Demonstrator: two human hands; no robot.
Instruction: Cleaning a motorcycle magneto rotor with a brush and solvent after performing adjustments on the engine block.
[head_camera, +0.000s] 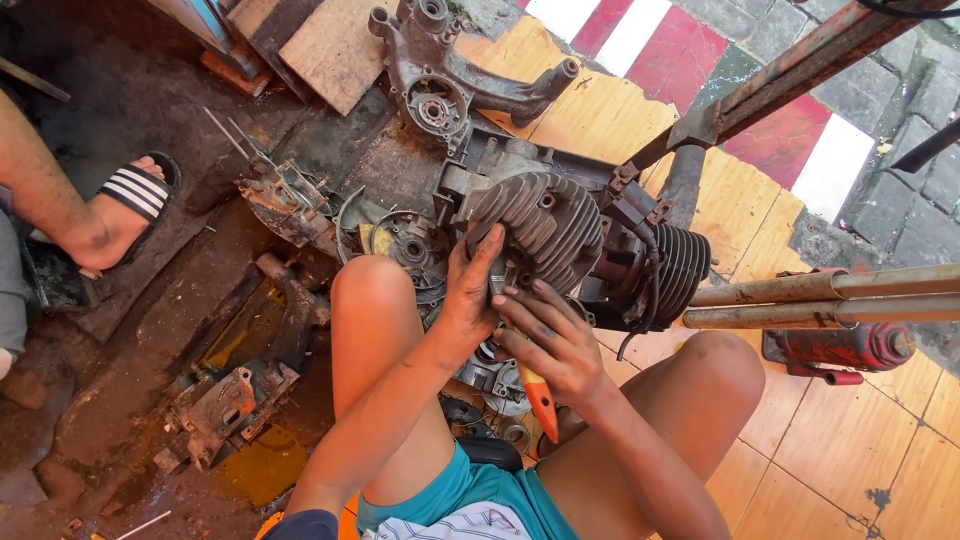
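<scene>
Head: screwdriver (538, 398) tip up toward engine (560, 235)

The finned engine cylinder (545, 225) is dull grey cast metal, grimy and matt. The screwdriver (538, 392) has a glossy orange plastic handle. The far crankcase (440, 75) is rough bare metal. The floor (850, 440) is smooth yellow tile, oil-blackened and gritty on the left. The pipes (820, 298) on the right are rusty metal.

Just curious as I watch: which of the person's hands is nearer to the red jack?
The right hand, holding an orange-handled tool, lies closer to the red jack. The left hand rests on the finned engine, farther away.
</scene>
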